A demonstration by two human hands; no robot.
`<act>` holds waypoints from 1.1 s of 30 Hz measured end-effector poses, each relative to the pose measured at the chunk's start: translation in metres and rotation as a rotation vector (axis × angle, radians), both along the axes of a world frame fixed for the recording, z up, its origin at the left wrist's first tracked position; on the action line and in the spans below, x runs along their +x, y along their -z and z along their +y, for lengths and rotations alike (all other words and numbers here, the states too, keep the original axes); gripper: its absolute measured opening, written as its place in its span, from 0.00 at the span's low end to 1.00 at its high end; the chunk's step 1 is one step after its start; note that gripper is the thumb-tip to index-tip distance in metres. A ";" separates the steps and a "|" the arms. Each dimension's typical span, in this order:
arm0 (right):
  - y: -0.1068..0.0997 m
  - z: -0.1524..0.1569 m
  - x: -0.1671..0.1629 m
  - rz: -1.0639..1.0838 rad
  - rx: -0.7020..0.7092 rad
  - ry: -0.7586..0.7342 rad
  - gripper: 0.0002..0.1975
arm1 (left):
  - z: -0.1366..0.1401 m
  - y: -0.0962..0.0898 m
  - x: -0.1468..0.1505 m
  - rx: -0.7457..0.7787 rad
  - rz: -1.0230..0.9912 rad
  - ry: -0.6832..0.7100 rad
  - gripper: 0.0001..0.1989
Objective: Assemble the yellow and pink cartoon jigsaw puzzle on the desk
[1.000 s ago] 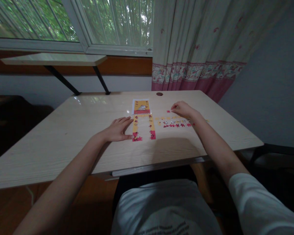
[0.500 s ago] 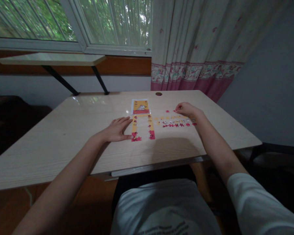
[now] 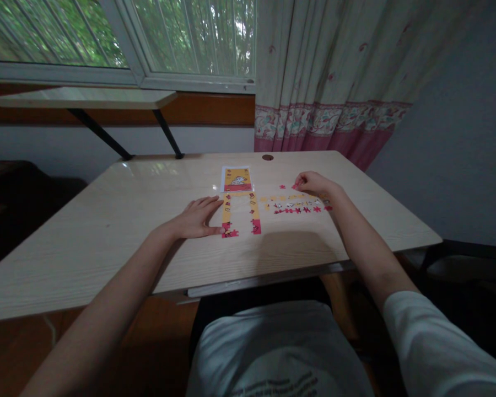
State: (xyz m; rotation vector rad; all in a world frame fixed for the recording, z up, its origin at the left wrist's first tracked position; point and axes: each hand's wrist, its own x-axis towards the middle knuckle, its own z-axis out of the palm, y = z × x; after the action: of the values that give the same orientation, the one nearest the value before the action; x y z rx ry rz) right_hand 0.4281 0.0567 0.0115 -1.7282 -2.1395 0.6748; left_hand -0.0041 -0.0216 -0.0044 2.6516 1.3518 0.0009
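My left hand (image 3: 196, 218) lies on the desk with its fingers spread, the thumb and fingertips touching the left edge of a partly joined jigsaw puzzle (image 3: 256, 225). The puzzle forms a yellow and pink border around bare desk. Just behind it lies a picture card (image 3: 237, 179) with a white animal on yellow and pink. Over to the right, my right hand (image 3: 312, 183) is closed in a pinch on a pink puzzle piece (image 3: 295, 186) at the tabletop. Another pink piece (image 3: 282, 187) sits to its left. Loose yellow, white and pink pieces (image 3: 298, 210) lie in rows nearer me, partly behind my wrist.
The wooden desk (image 3: 128, 231) has a round cable hole (image 3: 267, 157) near its back edge. A raised shelf (image 3: 86, 98) on black legs stands at the back left. A curtain (image 3: 306, 121) hangs behind the desk, beside a window (image 3: 194, 38).
My right fingers have shifted very slightly over the pink piece. My left hand and the puzzle stay in place.
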 end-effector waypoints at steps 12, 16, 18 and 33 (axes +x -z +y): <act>-0.015 -0.013 -0.023 0.252 0.083 -0.082 0.11 | 0.000 -0.001 0.002 -0.006 0.023 -0.010 0.61; -0.025 -0.016 -0.028 0.341 0.049 -0.106 0.11 | 0.000 -0.001 0.001 -0.016 0.013 -0.015 0.61; -0.027 -0.020 -0.034 0.381 0.039 -0.119 0.13 | 0.000 -0.001 0.001 -0.017 0.001 -0.011 0.61; -0.005 -0.091 -0.158 0.421 -0.311 -0.592 0.06 | -0.011 0.004 0.016 0.001 -0.029 -0.028 0.59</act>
State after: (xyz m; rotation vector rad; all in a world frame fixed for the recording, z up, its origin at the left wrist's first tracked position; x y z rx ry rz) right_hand 0.2704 -0.0340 0.0160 -0.9154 -2.3038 1.4434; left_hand 0.0120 -0.0327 -0.0082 2.6227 1.3808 0.0439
